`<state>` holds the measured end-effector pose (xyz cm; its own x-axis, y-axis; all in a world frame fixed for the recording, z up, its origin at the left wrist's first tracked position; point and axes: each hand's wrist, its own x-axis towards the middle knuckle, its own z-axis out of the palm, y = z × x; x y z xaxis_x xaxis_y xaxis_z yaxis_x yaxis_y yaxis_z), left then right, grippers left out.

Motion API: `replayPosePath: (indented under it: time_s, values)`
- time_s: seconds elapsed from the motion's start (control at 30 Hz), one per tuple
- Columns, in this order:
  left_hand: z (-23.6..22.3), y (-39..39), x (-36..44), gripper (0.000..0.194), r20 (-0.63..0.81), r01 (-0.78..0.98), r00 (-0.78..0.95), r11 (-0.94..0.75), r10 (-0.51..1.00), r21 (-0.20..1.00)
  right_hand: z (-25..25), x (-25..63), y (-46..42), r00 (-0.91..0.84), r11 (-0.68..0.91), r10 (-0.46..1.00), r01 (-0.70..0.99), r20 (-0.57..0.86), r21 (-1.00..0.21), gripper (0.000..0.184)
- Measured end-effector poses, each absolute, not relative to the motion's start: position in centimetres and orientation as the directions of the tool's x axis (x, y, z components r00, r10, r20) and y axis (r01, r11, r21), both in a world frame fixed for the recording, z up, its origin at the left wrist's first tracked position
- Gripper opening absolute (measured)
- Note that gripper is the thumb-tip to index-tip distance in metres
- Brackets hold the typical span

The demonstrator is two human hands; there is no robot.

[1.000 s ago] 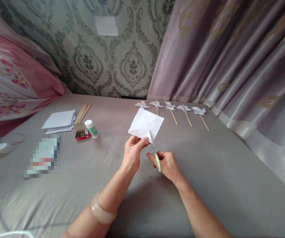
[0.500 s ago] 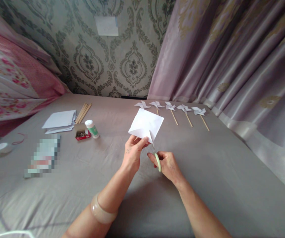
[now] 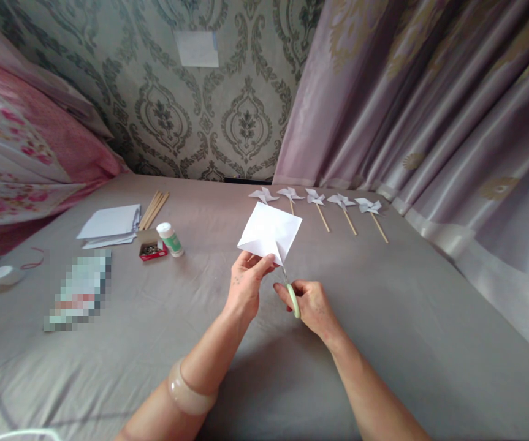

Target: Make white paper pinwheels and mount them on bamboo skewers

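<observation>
My left hand (image 3: 249, 277) pinches the near edge of a white square of paper (image 3: 273, 229), thumb on top and fingers beneath. A slit or crease runs inward from the paper's near corner. In my right hand (image 3: 309, 304) is a pair of scissors with pale green handles (image 3: 293, 300). The blades point up and away, reaching the paper's near corner close to my left thumb. How far apart the blades are, I cannot make out. Both hands are raised over the grey sheet (image 3: 406, 343).
Several paper pinwheels on sticks (image 3: 347, 215) lie in a row at the back right. To the left are folded paper (image 3: 110, 222), wooden sticks (image 3: 154, 210), a red box of small metal pieces (image 3: 152, 250), a white-green bottle (image 3: 170, 239) and a blurred packet (image 3: 80, 288).
The paper has tilted very slightly, its right corner shifting a little left. Both hands hold nearly the same position, with the scissors still at the near corner.
</observation>
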<state>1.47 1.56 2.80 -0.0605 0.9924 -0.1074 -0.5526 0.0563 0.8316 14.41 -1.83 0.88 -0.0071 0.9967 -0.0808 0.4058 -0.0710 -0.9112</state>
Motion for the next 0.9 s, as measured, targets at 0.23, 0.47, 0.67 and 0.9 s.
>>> replayPosePath:
  time_s: [0.23,0.47,0.67,0.9]
  values:
    - [2.7,1.8,1.3,0.025,-0.113,-0.544,-0.084,0.049,0.99,0.838,1.0,14.4,-1.8,-0.118,-0.055,0.986,0.438,-0.118,-0.897,0.037]
    - [2.3,3.1,-0.3,0.022,-0.119,-0.543,-0.191,-0.004,0.974,0.839,1.3,14.5,-1.5,-0.084,-0.028,0.995,0.337,-0.06,-0.941,0.031]
    - [2.4,3.3,-0.4,0.021,-0.17,-0.54,-0.195,0.039,0.966,0.841,1.3,15.5,-0.6,0.24,-0.02,0.971,0.14,0.014,-0.99,0.041]
    - [2.6,3.0,0.0,0.026,-0.193,-0.573,-0.098,0.103,0.976,0.813,0.9,16.4,-0.1,0.391,0.044,0.918,0.076,0.07,-0.996,0.039]
